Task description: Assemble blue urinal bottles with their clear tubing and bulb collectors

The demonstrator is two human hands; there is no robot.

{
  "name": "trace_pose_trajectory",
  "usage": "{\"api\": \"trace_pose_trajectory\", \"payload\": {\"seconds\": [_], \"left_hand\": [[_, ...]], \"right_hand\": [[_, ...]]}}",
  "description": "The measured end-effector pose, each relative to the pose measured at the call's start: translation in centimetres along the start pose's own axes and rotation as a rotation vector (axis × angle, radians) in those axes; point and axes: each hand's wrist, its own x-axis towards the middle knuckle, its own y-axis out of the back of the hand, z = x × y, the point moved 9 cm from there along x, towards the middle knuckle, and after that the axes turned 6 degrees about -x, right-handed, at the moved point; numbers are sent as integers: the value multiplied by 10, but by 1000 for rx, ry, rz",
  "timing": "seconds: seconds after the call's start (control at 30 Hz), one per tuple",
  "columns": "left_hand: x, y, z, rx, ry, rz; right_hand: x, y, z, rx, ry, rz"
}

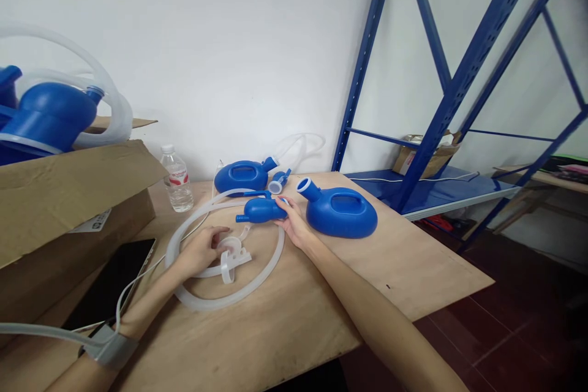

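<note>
**Both hands on the tubing parts at the table's middle**

A white fitting (232,255) is pinched lightly by the left hand (201,251), fingers curled over it and not fully closed; it lies inside the loop of the clear hose (271,260), near the middle of the table (413,282). A small blue bulb (261,210) is touched at its right end by the right hand (296,226), whose fingers are loosely spread against it rather than clenched; whether it is truly gripped cannot be told. Both forearms are stretched forward from the near edge, the left wrist wrapped by a grey band (108,346).

Just right of the bulb a blue jug (340,213) is seen, its spout pointing left. A second jug (242,176) lies toward the far edge, a water bottle (177,179) left of it. A cardboard box (68,196) occupies the left edge.
</note>
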Motion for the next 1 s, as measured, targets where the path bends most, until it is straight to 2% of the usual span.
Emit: {"api": "trace_pose_trajectory", "payload": {"seconds": [0.13, 0.23, 0.4, 0.53, 0.63, 0.7, 0.77, 0.83, 0.93, 1.0], "left_hand": [[0, 10, 1, -33, 46, 77], [-2, 15, 8, -32, 3, 150], [-1, -7, 10, 60, -95, 13], [0, -13, 3, 14, -71, -18], [0, -1, -6, -43, 60, 46], [-2, 17, -8, -84, 131, 179], [-6, 35, -9, -205, 176, 328], [-9, 41, -11, -467, 215, 400], [-7, 27, -8, -955, 260, 370], [-7, 16, 0, -1160, 281, 327]], "right_hand": [[-1, 1, 3, -68, -7, 3], [-3, 2, 4, -133, -17, 20], [-5, -2, -7, -61, 81, 7], [-6, -7, -8, 21, 88, -26], [-9, -16, -3, 78, 43, -72], [-11, -23, 0, 135, 21, -94], [-15, -30, 3, 194, -5, -96], [-19, -35, 8, 248, -61, -80], [-30, -44, 16, 269, -167, -73], [-41, -56, 21, 234, -234, -137]]}}
